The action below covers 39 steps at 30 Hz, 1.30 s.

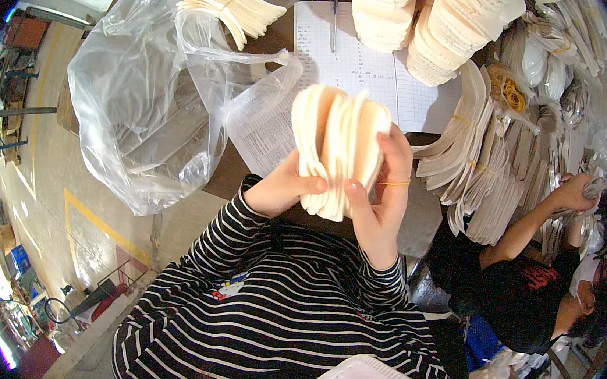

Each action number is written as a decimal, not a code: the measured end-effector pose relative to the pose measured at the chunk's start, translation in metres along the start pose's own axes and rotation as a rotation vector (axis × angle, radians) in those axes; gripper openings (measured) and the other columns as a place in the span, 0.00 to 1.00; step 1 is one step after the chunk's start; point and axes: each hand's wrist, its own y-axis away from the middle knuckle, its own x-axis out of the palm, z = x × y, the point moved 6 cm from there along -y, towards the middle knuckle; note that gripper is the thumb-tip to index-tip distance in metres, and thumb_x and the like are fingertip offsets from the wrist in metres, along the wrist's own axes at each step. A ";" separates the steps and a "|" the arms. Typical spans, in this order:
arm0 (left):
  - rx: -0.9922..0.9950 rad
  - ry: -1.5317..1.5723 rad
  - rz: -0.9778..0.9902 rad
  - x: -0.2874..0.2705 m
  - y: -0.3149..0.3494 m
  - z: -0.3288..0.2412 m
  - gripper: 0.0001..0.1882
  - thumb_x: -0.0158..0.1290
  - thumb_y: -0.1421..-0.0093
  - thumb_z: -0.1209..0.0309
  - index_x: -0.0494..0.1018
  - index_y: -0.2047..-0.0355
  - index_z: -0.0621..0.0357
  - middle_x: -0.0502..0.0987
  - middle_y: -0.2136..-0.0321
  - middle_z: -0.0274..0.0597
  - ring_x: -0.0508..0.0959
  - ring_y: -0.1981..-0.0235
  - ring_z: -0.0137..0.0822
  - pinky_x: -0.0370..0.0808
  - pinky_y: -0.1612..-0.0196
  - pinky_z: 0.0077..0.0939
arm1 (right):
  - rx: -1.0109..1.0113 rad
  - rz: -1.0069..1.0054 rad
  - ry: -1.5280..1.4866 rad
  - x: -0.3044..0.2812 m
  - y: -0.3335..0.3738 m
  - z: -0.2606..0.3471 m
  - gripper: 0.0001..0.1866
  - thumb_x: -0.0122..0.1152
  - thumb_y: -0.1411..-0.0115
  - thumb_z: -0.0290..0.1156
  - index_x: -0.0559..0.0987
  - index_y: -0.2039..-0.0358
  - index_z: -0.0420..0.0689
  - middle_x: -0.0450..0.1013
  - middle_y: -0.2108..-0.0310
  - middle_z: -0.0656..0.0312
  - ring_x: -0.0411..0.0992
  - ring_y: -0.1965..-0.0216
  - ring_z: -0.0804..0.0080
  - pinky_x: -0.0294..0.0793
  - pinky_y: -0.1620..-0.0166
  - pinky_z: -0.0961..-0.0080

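Between both hands, above the table edge, is a stack of cream, insole-shaped pads [337, 152], held upright with their edges fanned slightly apart. My left hand [282, 191] grips its lower left side, the thumb across the front edges. On the right side, my right hand [381, 209] wraps the stack with its fingers, thumb against the lower front. A thin yellow rubber band [393, 183] lies across the fingers of my right hand. The fingertips behind the pads are hidden.
A clear plastic bag [149, 107] bulges at the left beside a banded bundle of insoles [238, 3]. An open notebook [371, 71] with a pen [334, 26] lies ahead. More insole stacks [457, 28] and rubber bands [512, 94] stand right. A co-worker's arm [537, 218] reaches in there.
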 end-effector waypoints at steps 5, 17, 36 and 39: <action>0.075 0.087 -0.014 -0.003 -0.001 -0.008 0.38 0.68 0.47 0.65 0.62 0.40 0.63 0.77 0.52 0.41 0.79 0.51 0.35 0.76 0.46 0.33 | 0.136 -0.020 -0.338 0.000 0.001 -0.002 0.36 0.60 0.42 0.16 0.58 0.34 0.41 0.58 0.35 0.49 0.73 0.62 0.75 0.77 0.57 0.76; 0.035 -0.052 -0.105 0.002 0.002 -0.011 0.39 0.68 0.48 0.71 0.61 0.39 0.62 0.74 0.49 0.38 0.74 0.48 0.31 0.72 0.43 0.30 | -0.074 -0.002 0.240 -0.007 -0.001 0.001 0.19 0.60 0.44 0.16 0.77 0.51 0.40 0.72 0.48 0.46 0.76 0.55 0.60 0.76 0.55 0.70; 0.031 -0.023 -0.085 0.001 0.000 -0.008 0.44 0.68 0.49 0.73 0.56 0.35 0.62 0.72 0.45 0.40 0.73 0.45 0.34 0.70 0.41 0.33 | -0.015 -0.004 0.067 0.001 0.003 -0.005 0.30 0.62 0.42 0.16 0.64 0.41 0.44 0.60 0.39 0.49 0.73 0.58 0.72 0.76 0.56 0.78; 0.043 -0.027 -0.069 -0.003 -0.002 -0.005 0.41 0.68 0.49 0.69 0.60 0.38 0.62 0.74 0.48 0.40 0.75 0.49 0.34 0.73 0.44 0.32 | 0.070 -0.052 -0.272 0.006 0.006 -0.005 0.34 0.63 0.43 0.17 0.60 0.38 0.45 0.57 0.35 0.46 0.74 0.59 0.70 0.77 0.58 0.75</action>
